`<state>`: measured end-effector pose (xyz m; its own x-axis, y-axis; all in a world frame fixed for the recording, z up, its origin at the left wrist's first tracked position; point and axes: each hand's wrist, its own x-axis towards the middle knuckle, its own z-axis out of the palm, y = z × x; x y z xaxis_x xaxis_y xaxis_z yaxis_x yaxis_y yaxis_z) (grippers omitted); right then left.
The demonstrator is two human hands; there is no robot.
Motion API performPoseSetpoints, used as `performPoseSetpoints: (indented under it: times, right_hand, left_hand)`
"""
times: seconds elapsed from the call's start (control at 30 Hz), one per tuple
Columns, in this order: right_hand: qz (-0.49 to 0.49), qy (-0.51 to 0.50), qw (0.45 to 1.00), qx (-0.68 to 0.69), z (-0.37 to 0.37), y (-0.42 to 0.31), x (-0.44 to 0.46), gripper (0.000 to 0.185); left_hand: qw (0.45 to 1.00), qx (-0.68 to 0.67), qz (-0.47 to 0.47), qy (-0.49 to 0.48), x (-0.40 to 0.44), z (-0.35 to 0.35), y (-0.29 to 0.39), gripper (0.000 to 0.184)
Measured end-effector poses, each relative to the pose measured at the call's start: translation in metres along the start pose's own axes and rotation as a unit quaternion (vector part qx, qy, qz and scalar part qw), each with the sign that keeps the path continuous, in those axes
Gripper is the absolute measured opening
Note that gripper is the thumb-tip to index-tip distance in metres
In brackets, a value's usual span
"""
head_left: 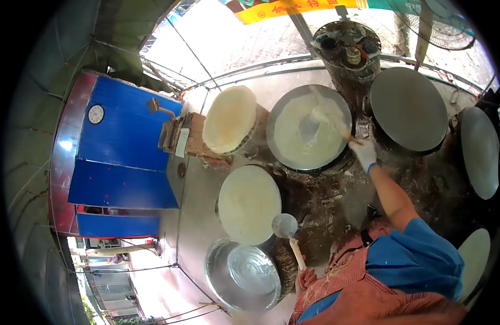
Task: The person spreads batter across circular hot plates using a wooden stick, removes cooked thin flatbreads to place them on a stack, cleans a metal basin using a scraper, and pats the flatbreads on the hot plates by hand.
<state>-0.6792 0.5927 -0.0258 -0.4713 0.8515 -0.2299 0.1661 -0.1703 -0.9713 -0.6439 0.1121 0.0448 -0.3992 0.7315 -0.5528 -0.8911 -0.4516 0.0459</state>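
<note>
My right hand (363, 154), in a white glove, is closed around the handle of a spreader (344, 132). The spreader's blade rests in pale batter (291, 132) on a round griddle (277, 103); batter partly covers the blade. A bare dark patch shows near the middle of the batter. Low in the view, my left hand (306, 278) grips the handle of a ladle (285, 225). The ladle's round bowl is beside the edge of another griddle covered by a pale sheet (249, 205). Nearby stands a large metal basin (213, 273).
A stack of round flatbreads (228, 119) stands beyond the griddles. A bare griddle (408, 110) and another round plate (479, 153) are at the right. A drum (347, 70) bears small containers. A fan (439, 24) stands at the top right, a blue panel (130, 130) at the left.
</note>
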Motion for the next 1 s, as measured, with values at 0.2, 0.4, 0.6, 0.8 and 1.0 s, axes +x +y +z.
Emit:
performPoseSetpoints:
  times: [0.2, 0.4, 0.6, 0.8, 1.0]
  right_hand:
    - [-0.073, -0.033, 0.980, -0.179, 0.022, -0.033, -0.012, 0.037]
    - [0.029, -0.115, 0.986, -0.118, 0.040, -0.001, -0.047, 0.036]
    - [-0.228, -0.018, 0.839, -0.494, -0.032, 0.000, -0.036, 0.022]
    - [-0.097, -0.073, 0.934, -0.337, -0.034, 0.023, -0.102, 0.033]
    - [-0.113, 0.020, 0.927, -0.357, -0.083, 0.005, -0.062, 0.028]
  left_hand:
    - [0.998, 0.026, 0.011, 0.057, -0.021, -0.015, 0.011, 0.049]
    - [1.000, -0.020, 0.008, 0.002, -0.019, -0.007, 0.007, 0.045]
    - [1.000, -0.010, 0.003, 0.004, -0.022, -0.017, 0.008, 0.043]
    - [1.000, -0.012, 0.008, 0.020, -0.016, -0.025, 0.001, 0.042]
    - [1.000, -0.015, -0.006, 0.004, -0.012, -0.016, 0.001, 0.042]
